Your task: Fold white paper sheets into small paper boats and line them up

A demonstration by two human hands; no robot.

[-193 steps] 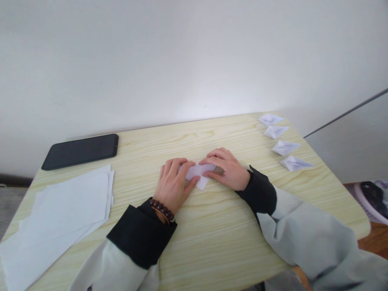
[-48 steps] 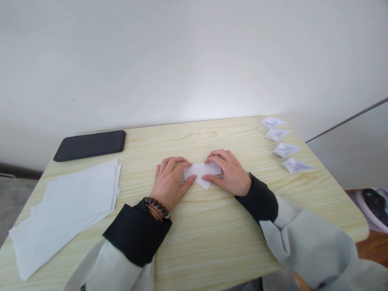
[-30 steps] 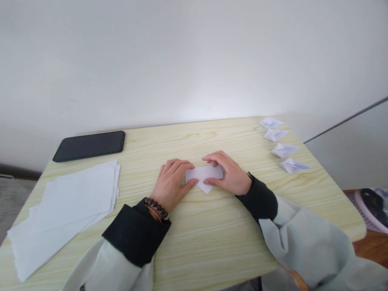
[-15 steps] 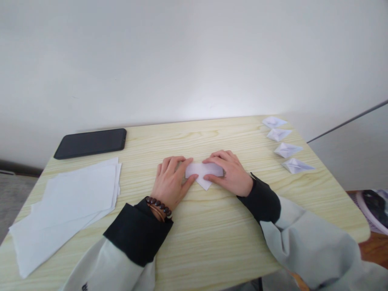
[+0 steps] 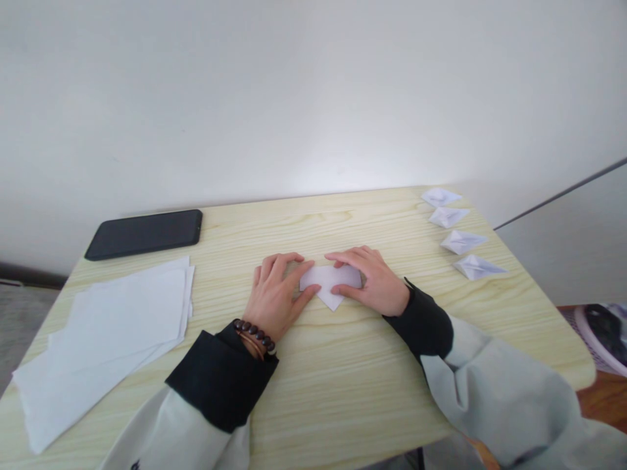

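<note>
A small folded piece of white paper [image 5: 329, 282] lies at the middle of the light wooden table [image 5: 343, 378], with a point sticking out toward me. My left hand [image 5: 275, 295], with a bead bracelet on its wrist, pinches the paper's left end between thumb and fingers. My right hand [image 5: 369, 279] presses on the paper's right end, fingers along its top edge and thumb under it. Both hands rest on the tabletop.
A loose stack of white sheets [image 5: 108, 333] lies at the left. A black phone [image 5: 144, 233] lies face up at the far left. Several folded paper boats [image 5: 463, 240] stand in a row along the right edge. A wall runs behind the table.
The hands have stayed on the folded paper throughout. The fingers shifted slightly along its edges, and the view moved a little.
</note>
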